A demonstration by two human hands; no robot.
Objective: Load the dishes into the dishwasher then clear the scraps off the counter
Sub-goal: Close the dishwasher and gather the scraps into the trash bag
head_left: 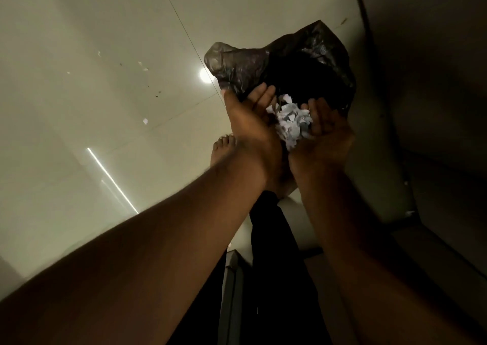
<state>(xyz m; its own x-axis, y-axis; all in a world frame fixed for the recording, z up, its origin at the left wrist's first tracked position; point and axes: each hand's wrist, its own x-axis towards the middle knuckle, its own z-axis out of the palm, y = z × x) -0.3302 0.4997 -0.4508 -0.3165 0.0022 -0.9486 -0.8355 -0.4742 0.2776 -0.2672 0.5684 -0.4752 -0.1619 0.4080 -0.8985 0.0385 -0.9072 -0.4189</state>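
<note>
Now the scraps point(291, 123) are cupped between the left hand point(253, 131) and right hand point(324, 139), fingers spread, palms tilted together. Just beyond the fingertips, touching the left, the bag point(284, 65) is gaped, probably lining a bin. Stray bits point(145, 120) are scattered on the floor point(79, 41).

Single head-worn view, wide-angle, tilted steeply down past both forearms. Close on hands; tiled floor point(105, 55) well below, filling left side. Dark cabinet face point(434, 81) along right edge. No second view.
</note>
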